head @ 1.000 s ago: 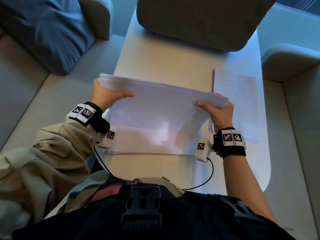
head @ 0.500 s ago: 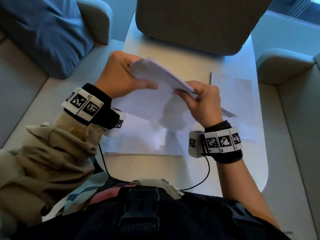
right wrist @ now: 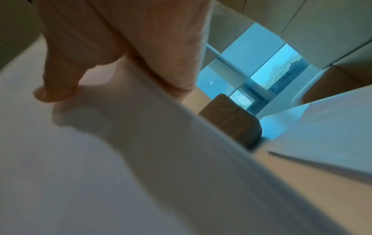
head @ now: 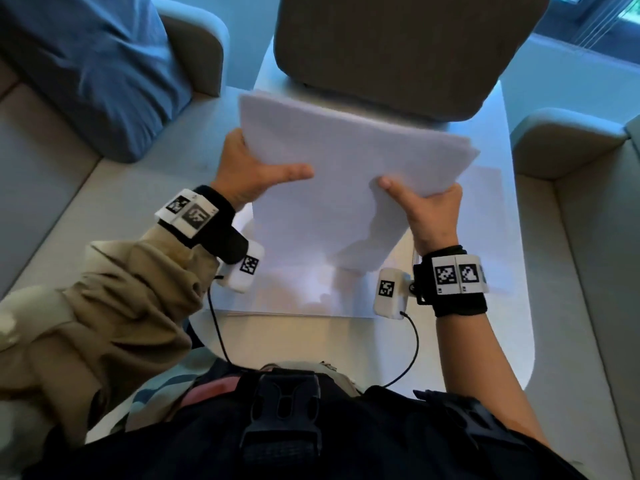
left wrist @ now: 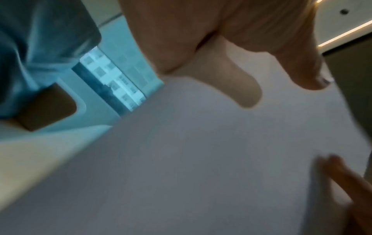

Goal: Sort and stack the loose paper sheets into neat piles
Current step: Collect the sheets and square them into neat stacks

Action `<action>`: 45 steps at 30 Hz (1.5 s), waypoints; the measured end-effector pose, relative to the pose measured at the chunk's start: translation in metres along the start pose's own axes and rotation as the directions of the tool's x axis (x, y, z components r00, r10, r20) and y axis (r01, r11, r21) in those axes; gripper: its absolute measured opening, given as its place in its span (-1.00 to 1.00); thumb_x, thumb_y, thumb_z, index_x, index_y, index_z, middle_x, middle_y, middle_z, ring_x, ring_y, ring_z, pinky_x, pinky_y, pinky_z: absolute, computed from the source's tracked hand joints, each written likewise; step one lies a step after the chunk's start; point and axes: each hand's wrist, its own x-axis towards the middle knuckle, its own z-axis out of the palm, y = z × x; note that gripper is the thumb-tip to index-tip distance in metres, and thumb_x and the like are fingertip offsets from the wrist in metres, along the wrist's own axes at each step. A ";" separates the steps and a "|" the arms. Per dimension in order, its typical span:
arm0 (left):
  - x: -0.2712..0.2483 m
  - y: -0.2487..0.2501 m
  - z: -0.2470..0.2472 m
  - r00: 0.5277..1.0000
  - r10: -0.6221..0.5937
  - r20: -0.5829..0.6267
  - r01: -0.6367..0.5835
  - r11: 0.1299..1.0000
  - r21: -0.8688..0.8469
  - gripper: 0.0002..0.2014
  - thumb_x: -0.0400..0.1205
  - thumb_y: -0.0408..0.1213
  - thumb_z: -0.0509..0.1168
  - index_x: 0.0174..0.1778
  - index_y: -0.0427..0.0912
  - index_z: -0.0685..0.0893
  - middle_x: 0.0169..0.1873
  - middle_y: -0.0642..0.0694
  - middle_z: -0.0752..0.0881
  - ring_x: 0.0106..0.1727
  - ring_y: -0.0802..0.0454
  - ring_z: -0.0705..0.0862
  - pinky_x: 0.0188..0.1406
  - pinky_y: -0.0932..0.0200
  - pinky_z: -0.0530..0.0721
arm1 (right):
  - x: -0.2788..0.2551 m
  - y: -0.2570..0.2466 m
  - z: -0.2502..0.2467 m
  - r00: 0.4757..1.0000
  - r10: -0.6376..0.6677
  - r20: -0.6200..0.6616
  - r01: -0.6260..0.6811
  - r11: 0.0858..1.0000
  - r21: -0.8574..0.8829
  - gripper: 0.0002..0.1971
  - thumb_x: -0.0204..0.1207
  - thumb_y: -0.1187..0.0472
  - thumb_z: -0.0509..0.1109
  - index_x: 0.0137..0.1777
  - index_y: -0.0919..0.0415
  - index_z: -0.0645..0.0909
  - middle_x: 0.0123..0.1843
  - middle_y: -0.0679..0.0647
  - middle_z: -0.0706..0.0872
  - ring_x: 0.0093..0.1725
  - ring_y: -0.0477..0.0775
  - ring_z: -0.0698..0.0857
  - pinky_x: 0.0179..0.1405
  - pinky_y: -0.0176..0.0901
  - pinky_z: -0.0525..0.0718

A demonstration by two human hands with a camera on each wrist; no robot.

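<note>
I hold a stack of white paper sheets (head: 349, 161) in the air above the table, tilted, its far edge toward the grey chair. My left hand (head: 256, 169) grips the stack's left edge, thumb on top and fingers hidden beneath. My right hand (head: 420, 202) grips the near right corner the same way. The left wrist view shows the thumb lying on the sheets (left wrist: 201, 159); the right wrist view shows the right thumb pressed on the paper (right wrist: 100, 159). Below the held stack lies another pile of sheets (head: 294, 289) on the table, and one more sheet (head: 485, 209) lies to the right.
The narrow white table (head: 311, 337) runs away from me between grey sofa seats. A grey chair back (head: 398, 46) stands at the table's far end. A blue cushion (head: 90, 64) lies on the sofa at the left.
Half a second ago both hands held the sheets bunched and on edge close together; now the hands are apart and the stack lies flat and spread between them, shifted farther from me.
</note>
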 end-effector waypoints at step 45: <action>0.118 0.019 0.052 0.978 0.052 -0.203 -0.036 0.996 0.084 -0.62 0.19 -0.20 0.68 -0.24 0.07 0.62 -0.20 0.10 0.74 -0.19 0.25 0.73 -0.08 0.23 0.74 | 0.111 -0.015 0.038 0.941 -0.199 -0.273 0.199 0.980 -0.029 -0.77 0.28 0.34 0.65 -0.26 0.09 0.65 -0.33 -0.22 0.70 -0.37 -0.34 0.67 -0.29 -0.37 0.67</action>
